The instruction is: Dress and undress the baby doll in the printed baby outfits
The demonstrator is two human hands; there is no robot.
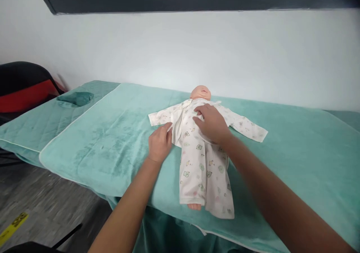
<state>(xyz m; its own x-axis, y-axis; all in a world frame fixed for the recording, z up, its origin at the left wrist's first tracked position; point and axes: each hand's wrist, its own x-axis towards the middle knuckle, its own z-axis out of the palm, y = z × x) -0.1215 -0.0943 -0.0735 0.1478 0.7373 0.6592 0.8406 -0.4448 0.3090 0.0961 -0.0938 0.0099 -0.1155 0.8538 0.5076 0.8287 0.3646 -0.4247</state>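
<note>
A baby doll (200, 92) lies on its back on the teal bed cover, its head toward the wall. It wears a white printed top (247, 128) with the long sleeves spread to both sides, and matching printed trousers (194, 170). One foot (194, 207) shows below a trouser leg. My left hand (161, 142) is at the top's left edge, below the left sleeve, thumb and fingers close together; what they pinch is hidden. Over the doll's chest is my right hand (211, 122), its fingers curled and thumb apart; whether cloth is between them is unclear.
The teal cover (107, 144) drapes over the bed's front edge. A face hole (75, 99) is at the bed's left end, near a black and red chair (26, 92). Behind the bed stands a white wall (180, 50). Yellow tape (13, 227) marks the floor.
</note>
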